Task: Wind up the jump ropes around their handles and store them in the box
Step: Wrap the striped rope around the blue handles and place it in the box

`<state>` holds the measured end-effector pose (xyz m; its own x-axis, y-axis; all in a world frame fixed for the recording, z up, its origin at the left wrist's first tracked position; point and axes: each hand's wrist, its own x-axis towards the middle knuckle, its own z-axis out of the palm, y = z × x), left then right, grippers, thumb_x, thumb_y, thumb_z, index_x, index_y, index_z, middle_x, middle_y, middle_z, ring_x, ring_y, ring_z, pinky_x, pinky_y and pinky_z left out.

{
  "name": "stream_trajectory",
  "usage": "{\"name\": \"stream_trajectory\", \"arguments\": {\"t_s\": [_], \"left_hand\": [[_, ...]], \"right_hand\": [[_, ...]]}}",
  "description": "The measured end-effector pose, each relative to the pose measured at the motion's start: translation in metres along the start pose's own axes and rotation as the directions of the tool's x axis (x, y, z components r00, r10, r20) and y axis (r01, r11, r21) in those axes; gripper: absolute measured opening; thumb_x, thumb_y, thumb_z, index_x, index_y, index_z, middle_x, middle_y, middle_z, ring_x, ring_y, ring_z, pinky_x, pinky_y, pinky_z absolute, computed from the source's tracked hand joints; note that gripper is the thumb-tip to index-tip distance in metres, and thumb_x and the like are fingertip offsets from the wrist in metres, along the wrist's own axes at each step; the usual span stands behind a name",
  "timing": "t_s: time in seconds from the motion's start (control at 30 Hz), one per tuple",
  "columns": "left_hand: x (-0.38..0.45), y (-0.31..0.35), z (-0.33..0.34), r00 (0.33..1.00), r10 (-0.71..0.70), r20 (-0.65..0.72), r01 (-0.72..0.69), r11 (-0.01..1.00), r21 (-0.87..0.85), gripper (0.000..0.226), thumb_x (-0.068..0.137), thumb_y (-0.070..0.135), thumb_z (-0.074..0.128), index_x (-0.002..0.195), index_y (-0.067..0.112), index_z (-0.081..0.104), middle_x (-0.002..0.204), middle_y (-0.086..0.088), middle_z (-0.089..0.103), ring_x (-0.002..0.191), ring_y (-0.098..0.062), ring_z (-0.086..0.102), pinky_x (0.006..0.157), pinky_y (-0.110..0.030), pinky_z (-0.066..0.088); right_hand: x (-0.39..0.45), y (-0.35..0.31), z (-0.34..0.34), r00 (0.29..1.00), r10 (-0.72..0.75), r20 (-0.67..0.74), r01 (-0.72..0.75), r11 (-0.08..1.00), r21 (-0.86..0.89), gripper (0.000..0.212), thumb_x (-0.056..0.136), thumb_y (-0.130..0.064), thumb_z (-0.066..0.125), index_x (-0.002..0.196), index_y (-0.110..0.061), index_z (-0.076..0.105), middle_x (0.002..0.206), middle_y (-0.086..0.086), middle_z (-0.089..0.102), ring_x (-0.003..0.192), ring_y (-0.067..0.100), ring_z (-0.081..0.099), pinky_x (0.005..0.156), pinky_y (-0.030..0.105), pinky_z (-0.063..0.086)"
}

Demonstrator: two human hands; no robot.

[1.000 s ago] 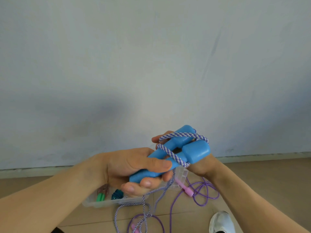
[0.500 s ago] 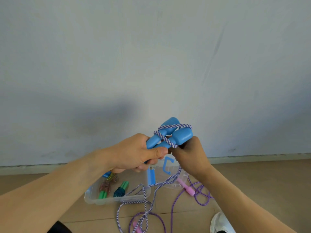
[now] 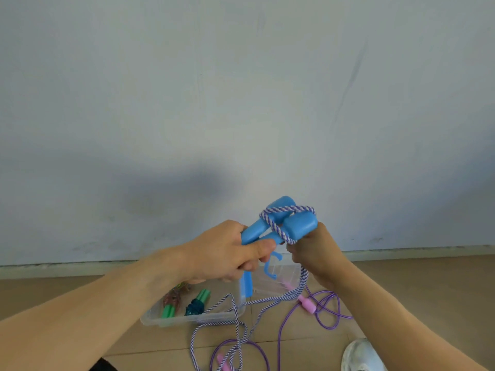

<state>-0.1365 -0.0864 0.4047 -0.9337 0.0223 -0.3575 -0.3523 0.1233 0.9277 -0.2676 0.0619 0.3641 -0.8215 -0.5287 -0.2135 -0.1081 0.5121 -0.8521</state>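
Since the earlier frame little has shifted — blue handles [image 3: 281,226] stay clamped in left hand [image 3: 230,253], long axis up-right; right hand [image 3: 316,253] fingers pinch the striped rope [image 3: 278,231] just beside.

I am in a plain room at home: bare gray wall [image 3: 241,103] at 12 o'clock, wood floor [image 3: 428,290] below me.

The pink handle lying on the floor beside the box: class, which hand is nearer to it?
Right. The right hand hangs almost directly above the pink handle, feeding striped rope; the left hand grips the blue handles further left, over the box.
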Motion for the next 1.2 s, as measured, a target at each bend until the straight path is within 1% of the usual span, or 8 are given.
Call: {"name": "stream_trajectory", "arguments": {"t_s": [0.13,0.3,0.47,0.67,0.83,1.0,1.13,1.2], "left_hand": [[0.001,0.002,-0.001,0.996,0.02,-0.086,-0.02,1.0,-0.005,0.031,0.098,0.032,0.055,0.089,0.003,0.058,0.061,-0.002,0.042,0.039,-0.007,0.031,0.038,-0.017,0.026],[0.01,-0.004,-0.009,0.959,-0.058,-0.277,0.067,0.998,0.022,0.031,0.097,0.035,0.057,0.086,0.007,0.062,0.061,-0.002,0.046,0.037,-0.008,0.032,0.037,-0.017,0.028],[0.021,-0.013,-0.02,0.9,-0.005,-0.435,0.07,0.989,0.134,0.034,0.096,0.038,0.059,0.085,0.006,0.064,0.057,0.0,0.048,0.037,-0.009,0.036,0.039,-0.019,0.032],[0.025,-0.011,-0.017,0.92,-0.176,-0.351,0.223,0.97,0.1,0.037,0.094,0.044,0.059,0.087,0.009,0.065,0.059,0.001,0.05,0.037,-0.01,0.036,0.038,-0.019,0.03],[0.028,-0.007,-0.018,0.939,-0.134,-0.318,0.293,0.796,0.529,0.043,0.09,0.05,0.06,0.08,0.009,0.059,0.064,-0.003,0.053,0.049,-0.018,0.045,0.05,-0.026,0.038],[0.022,0.0,0.012,0.964,-0.078,-0.253,0.259,0.461,0.849,0.045,0.089,0.05,0.061,0.066,0.018,0.039,0.062,0.001,0.042,0.05,-0.013,0.038,0.047,-0.028,0.029],[0.013,-0.008,0.032,0.986,-0.082,-0.144,0.162,0.302,0.939,0.057,0.082,0.075,0.05,0.065,0.022,0.039,0.064,0.002,0.045,0.054,-0.015,0.042,0.053,-0.03,0.037],[0.011,-0.017,0.042,0.997,-0.068,-0.028,0.047,0.294,0.955,0.057,0.085,0.075,0.044,0.066,0.021,0.042,0.063,0.001,0.047,0.056,-0.018,0.045,0.058,-0.033,0.041]], "right_hand": [[0.002,0.002,0.009,1.0,-0.023,0.013,0.022,0.999,0.048,0.035,0.096,-0.011,0.049,0.061,-0.015,0.054,0.048,-0.004,0.041,0.047,0.014,0.03,0.047,0.026,0.025],[-0.008,-0.008,0.015,0.992,-0.085,0.093,0.082,0.996,0.037,0.034,0.101,-0.033,0.049,0.079,-0.013,0.067,0.05,-0.008,0.043,0.045,0.01,0.031,0.043,0.021,0.028],[-0.026,-0.018,0.012,0.987,-0.106,0.119,0.115,0.991,-0.068,0.035,0.103,-0.028,0.043,0.083,-0.016,0.069,0.046,-0.01,0.04,0.04,0.004,0.032,0.043,0.016,0.03],[-0.04,-0.035,0.009,0.967,0.03,0.254,-0.034,0.999,0.009,0.039,0.104,-0.029,0.04,0.089,-0.009,0.07,0.044,-0.011,0.041,0.04,0.005,0.031,0.045,0.02,0.027],[-0.046,-0.051,-0.015,0.942,0.185,0.281,-0.253,0.94,0.228,0.035,0.103,-0.03,0.045,0.084,-0.006,0.063,0.048,-0.007,0.033,0.043,0.01,0.022,0.041,0.023,0.023],[-0.052,-0.051,-0.013,0.898,0.217,0.382,-0.279,0.953,0.115,0.035,0.1,-0.031,0.048,0.071,-0.013,0.053,0.044,-0.007,0.029,0.038,0.011,0.022,0.039,0.021,0.028],[-0.042,-0.046,-0.031,0.912,0.137,0.386,-0.123,0.99,-0.062,0.035,0.089,-0.033,0.067,0.067,-0.006,0.068,0.044,-0.005,0.042,0.045,0.016,0.034,0.048,0.025,0.039],[-0.036,-0.042,-0.042,0.93,0.078,0.358,0.006,0.974,-0.227,0.03,0.081,-0.035,0.077,0.071,-0.007,0.075,0.048,-0.004,0.056,0.051,0.016,0.041,0.051,0.025,0.039]]}}
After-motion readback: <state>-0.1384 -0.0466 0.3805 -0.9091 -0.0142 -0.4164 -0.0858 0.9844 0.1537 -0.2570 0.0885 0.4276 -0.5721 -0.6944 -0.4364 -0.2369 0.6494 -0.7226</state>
